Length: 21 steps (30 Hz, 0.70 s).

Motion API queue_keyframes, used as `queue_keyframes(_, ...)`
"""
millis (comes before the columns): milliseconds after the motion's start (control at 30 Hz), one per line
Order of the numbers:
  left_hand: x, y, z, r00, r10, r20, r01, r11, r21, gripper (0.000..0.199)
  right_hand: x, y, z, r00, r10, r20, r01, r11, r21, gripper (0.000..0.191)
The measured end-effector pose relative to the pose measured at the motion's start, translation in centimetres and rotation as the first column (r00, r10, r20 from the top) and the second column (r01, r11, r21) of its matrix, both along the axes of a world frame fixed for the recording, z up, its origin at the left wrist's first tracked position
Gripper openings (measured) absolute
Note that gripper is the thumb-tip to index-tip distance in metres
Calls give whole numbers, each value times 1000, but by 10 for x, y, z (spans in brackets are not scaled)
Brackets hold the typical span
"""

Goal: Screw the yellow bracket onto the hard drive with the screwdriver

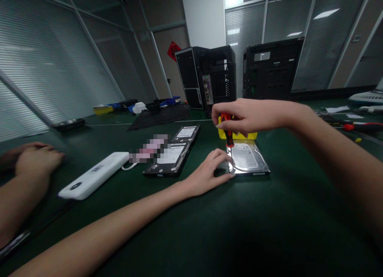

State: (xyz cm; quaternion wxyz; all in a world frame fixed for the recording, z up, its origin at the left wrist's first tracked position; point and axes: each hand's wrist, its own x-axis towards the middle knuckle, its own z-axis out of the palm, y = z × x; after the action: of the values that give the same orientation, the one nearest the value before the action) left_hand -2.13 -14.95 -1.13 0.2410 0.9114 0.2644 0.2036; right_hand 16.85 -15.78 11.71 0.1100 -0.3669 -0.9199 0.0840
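Note:
My right hand (236, 115) is closed round the red and black handle of a screwdriver (229, 135), which points down at the left side of a silver hard drive (247, 156). The drive lies flat on the dark green table (191, 233). Thumb and fingers of my left hand (211, 169) rest against the drive's left edge and near corner, steadying contact at that side. The screwdriver's tip is too small to make out. Behind the drive, partly under my right hand, is a yellow object (253, 136).
Two more hard drives (170, 159) (187, 132) lie left of my left hand, beside a white power bank (95, 175) with a cable. Another person's hands (38, 161) rest at the far left. Computer cases (209, 77) (271, 69) stand behind; tools (359, 126) lie right.

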Motion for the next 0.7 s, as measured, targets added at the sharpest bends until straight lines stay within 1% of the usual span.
queue_keyframes(100, 0, 1, 0, 1000, -7, -5, 7, 1000, -17, 23, -1, 0, 1, 1000, -6, -2, 6, 1000, 9, 22)
queue_keyframes(300, -1, 2, -1, 1000, 6, -20, -7, 998, -63, 27, -1, 0, 2, 1000, -17, 22, 16, 1000, 24, 28)
queue_keyframes(567, -1, 4, -2, 1000, 0, -11, 0, 999, -47, 29, -2, 2, -4, 999, 26, -20, -25, 998, 62, 36)
queue_keyframes(633, -1, 4, -2, 1000, -2, -10, 2, 999, -50, 29, -3, 3, -5, 999, 45, -22, -43, 995, 91, 35)
queue_keyframes(700, -2, 5, -2, 1000, -7, -9, 7, 999, -50, 29, -4, 3, -5, 998, 61, -12, -59, 992, 107, 29)
